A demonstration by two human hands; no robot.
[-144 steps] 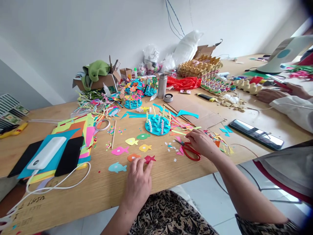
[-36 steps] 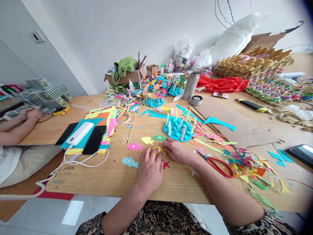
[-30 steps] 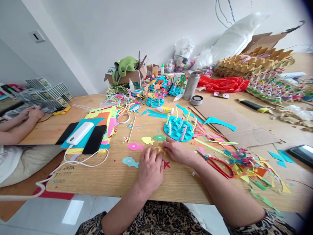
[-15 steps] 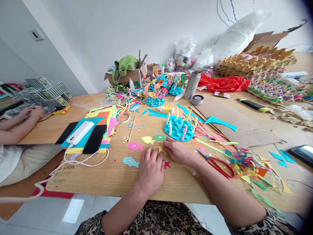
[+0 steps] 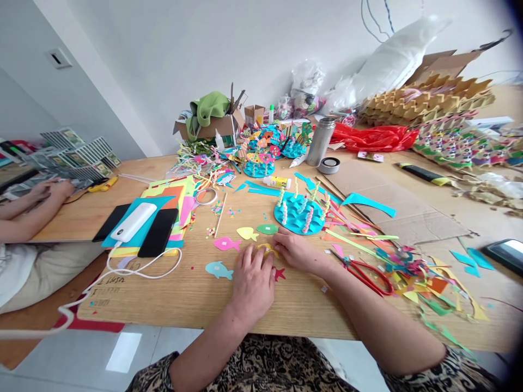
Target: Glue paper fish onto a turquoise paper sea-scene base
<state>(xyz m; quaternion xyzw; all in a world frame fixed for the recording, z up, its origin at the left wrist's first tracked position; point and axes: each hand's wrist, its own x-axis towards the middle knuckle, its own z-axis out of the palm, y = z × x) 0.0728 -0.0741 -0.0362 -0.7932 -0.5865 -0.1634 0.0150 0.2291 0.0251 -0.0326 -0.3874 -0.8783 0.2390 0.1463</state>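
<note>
A small yellow paper fish (image 5: 267, 249) lies on the table between my hands, partly covered by fingers. My left hand (image 5: 253, 280) is closed over its left side, fingertips pressed down. Bent fingers of my right hand (image 5: 300, 251) are closed at its right edge. A red paper fish (image 5: 279, 274) shows partly from under my left hand. Around them lie a light blue fish (image 5: 219, 270), a pink fish (image 5: 225, 244), a pale yellow fish (image 5: 247, 233) and a green fish (image 5: 267, 230), most bearing small white squares.
Beyond my right hand stands a blue round base (image 5: 300, 218) with twisted paper stalks. Red-handled scissors (image 5: 368, 275) lie beside paper scraps (image 5: 408, 267). A glue bottle (image 5: 278, 182) and a metal flask (image 5: 321, 142) are farther back. At left, a power bank (image 5: 134, 220) and phone (image 5: 159, 231) rest on coloured sheets; another person's hands (image 5: 53, 190) work there.
Both hands stay in almost the same place on the yellow paper fish. The camera view has shifted very slightly.
</note>
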